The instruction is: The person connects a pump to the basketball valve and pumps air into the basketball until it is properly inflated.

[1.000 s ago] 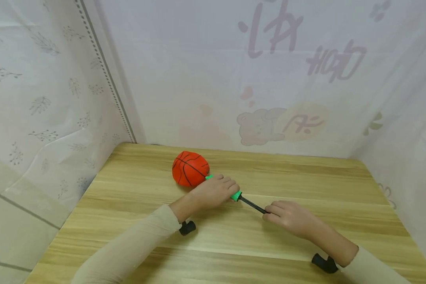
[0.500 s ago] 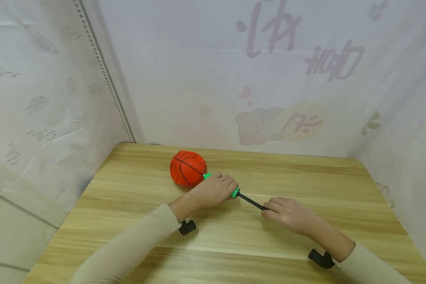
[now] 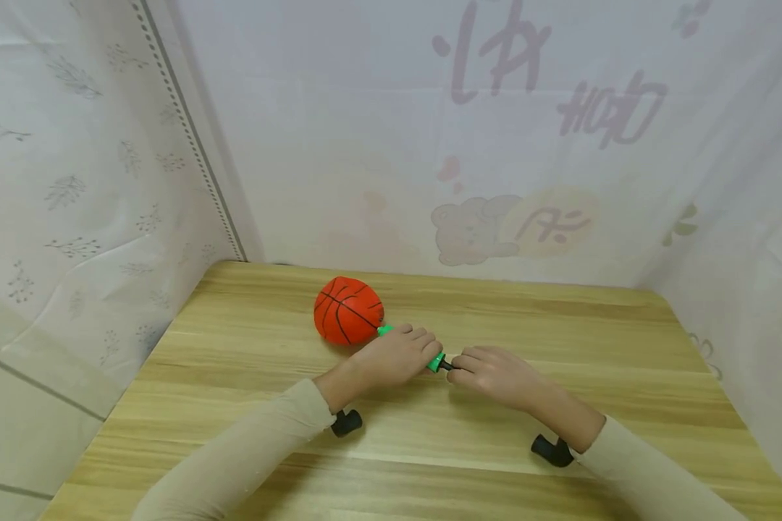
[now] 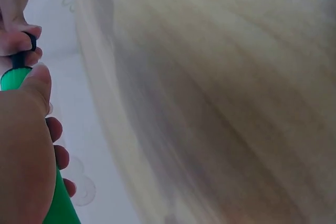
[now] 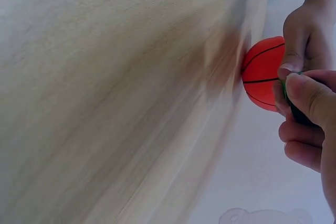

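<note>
A small orange-red toy basketball [image 3: 347, 312] with black lines sits on the table, its top slightly dented. Against its right side lies the end of a green hand pump [image 3: 436, 362]. My left hand [image 3: 396, 357] wraps round the pump's green barrel, fingers curled over it, as the left wrist view also shows. With my right hand [image 3: 498, 375] I grip the pump's black handle [image 5: 299, 113], close to my left hand. Only a short bit of black rod [image 3: 447, 366] shows between the two hands. Where pump and ball meet is partly hidden.
The wood-grain table [image 3: 391, 477] runs back to a pale printed curtain [image 3: 365, 130], with more curtain at the left and right. Black camera mounts [image 3: 347, 422] hang under both wrists, near the tabletop.
My right hand has moved left towards my left hand, and the black rod has slid into the green barrel. The left hand and the ball have barely shifted.
</note>
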Demonstrator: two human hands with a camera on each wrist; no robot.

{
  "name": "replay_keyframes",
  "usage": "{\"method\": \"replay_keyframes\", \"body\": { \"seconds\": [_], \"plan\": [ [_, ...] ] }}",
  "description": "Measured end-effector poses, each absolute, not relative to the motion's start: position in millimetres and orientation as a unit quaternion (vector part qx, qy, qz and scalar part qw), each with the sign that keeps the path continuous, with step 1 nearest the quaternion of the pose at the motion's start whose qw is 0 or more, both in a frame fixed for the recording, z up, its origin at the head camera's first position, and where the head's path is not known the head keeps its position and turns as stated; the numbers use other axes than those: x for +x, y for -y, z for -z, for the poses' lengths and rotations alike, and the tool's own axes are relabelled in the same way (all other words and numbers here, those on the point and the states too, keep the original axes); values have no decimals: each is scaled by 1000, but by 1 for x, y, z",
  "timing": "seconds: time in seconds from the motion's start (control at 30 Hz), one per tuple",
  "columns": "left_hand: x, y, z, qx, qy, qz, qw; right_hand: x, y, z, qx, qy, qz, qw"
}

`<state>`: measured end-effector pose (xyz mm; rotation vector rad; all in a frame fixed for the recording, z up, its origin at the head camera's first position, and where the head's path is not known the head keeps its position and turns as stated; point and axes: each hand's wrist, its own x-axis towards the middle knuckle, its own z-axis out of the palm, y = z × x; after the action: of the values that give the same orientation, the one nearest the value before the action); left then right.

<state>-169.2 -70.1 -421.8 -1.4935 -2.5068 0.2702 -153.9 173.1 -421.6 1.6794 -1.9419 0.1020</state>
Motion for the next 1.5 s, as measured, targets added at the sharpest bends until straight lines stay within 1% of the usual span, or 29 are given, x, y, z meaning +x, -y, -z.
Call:
{"method": "replay_keyframes", "body": {
  "seconds": [0.27,0.57,0.77,0.93,1.17,1.37,1.5],
  "plan": [
    [-172,72,421,-506,854,-79,94,-139,-196,423,622,732,-60,272],
    [-171,74,420,-512,849,-82,100,-118,-230,426,618,735,-64,273],
    [-170,76,420,-508,852,-80,95,-114,-240,426,618,736,-54,271],
    [-170,75,420,-512,848,-92,104,-122,-231,426,620,738,-42,263],
    [-170,72,421,-503,852,-100,104,-136,-201,423,618,742,-20,259],
    [-169,69,423,-510,849,-94,105,-147,-179,422,613,743,-18,268],
    [-170,69,423,-509,850,-89,102,-150,-173,425,610,740,-18,283]
  ]
}}
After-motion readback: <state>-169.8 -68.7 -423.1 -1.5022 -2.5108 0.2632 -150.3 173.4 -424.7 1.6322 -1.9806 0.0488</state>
